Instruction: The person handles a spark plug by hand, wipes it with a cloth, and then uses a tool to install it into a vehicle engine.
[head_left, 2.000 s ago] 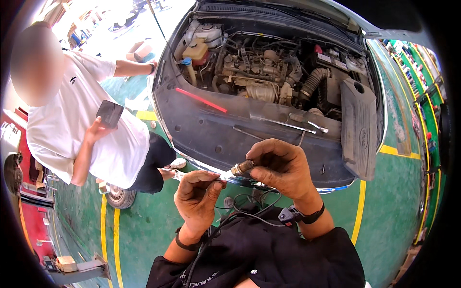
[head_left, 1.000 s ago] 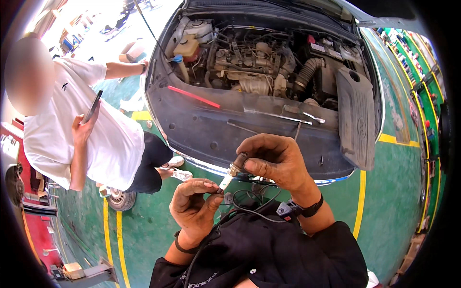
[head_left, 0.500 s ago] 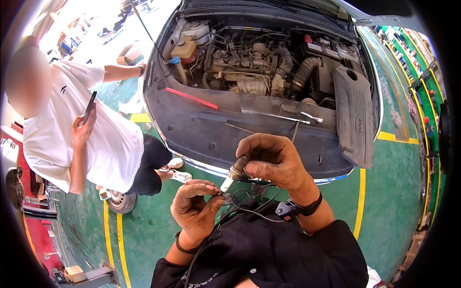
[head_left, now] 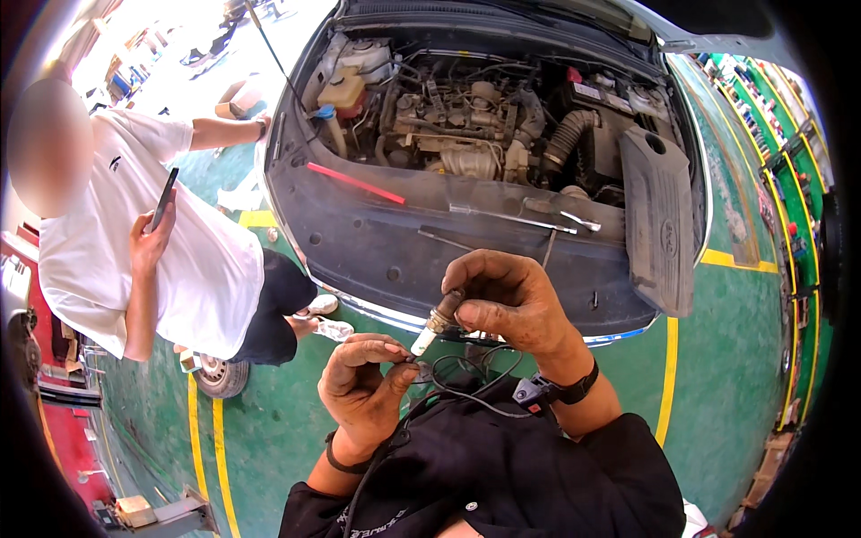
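Observation:
A spark plug [head_left: 437, 323] with a white insulator and a metal middle is held aslant between my two hands, in front of the car. My right hand [head_left: 516, 305] pinches its upper, dark end between thumb and fingers. At the lower, white end, the thumb and fingertips of my left hand [head_left: 363, 384] close on the tip. Both hands are dirty. Beyond them lies the open engine bay, with the engine [head_left: 462, 117] exposed.
A red strip [head_left: 356, 183], a ratchet [head_left: 581, 221] and a long metal rod [head_left: 511, 219] lie on the front panel. The engine cover [head_left: 662, 215] rests at its right. At left, a person [head_left: 152, 233] holds a phone [head_left: 165, 197]. A wheel [head_left: 221, 377] lies on the floor.
The view has shifted slightly, so the car and the person appear a little further left. Both hands keep nearly the same grip on the spark plug.

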Demonstrator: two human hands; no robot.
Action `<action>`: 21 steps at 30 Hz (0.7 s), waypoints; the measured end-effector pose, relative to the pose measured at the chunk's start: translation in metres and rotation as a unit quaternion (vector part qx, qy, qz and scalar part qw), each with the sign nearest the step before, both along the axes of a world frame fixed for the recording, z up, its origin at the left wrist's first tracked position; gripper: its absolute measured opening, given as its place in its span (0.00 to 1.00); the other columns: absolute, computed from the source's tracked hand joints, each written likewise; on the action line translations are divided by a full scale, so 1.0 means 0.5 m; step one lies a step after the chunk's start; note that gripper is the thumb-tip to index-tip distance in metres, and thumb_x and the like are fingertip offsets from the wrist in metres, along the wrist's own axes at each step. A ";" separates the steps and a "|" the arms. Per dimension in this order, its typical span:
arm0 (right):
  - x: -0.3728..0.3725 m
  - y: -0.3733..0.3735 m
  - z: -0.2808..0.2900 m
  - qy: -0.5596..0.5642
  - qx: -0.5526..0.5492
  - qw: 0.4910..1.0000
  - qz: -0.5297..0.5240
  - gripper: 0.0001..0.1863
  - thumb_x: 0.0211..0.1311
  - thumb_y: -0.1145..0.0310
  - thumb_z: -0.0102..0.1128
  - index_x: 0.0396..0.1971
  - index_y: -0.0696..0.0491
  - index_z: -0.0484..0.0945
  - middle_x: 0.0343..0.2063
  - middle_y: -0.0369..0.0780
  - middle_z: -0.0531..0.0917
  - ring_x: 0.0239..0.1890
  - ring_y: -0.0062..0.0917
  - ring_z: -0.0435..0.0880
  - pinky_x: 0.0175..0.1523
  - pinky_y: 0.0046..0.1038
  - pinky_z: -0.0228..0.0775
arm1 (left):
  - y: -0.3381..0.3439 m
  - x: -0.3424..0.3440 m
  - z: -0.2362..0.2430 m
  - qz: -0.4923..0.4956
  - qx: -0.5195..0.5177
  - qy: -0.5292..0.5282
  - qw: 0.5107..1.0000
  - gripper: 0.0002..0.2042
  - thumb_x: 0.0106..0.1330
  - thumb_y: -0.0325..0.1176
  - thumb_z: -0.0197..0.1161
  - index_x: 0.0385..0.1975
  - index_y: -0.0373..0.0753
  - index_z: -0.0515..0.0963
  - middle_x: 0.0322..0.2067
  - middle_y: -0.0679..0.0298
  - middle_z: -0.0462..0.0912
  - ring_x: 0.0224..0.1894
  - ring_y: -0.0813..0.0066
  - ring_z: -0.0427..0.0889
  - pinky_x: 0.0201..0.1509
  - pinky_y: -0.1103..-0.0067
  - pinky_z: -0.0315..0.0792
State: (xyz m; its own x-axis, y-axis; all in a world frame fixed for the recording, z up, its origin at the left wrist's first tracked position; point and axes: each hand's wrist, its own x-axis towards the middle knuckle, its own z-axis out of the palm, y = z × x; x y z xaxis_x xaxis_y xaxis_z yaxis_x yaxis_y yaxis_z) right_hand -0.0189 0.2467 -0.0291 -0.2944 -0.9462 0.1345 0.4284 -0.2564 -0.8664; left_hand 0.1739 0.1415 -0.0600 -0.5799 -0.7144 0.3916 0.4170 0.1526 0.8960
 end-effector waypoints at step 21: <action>-0.008 -0.021 -0.010 -0.007 -0.043 0.999 0.001 0.15 0.62 0.76 0.65 0.48 0.62 0.75 0.39 0.38 0.83 0.45 0.22 0.82 0.53 0.27 0.73 | -0.014 -0.018 -0.007 -0.019 0.043 -0.025 0.999 0.17 0.53 0.14 0.72 0.40 0.32 0.75 0.38 0.61 0.80 0.40 0.77 0.80 0.45 0.81 0.76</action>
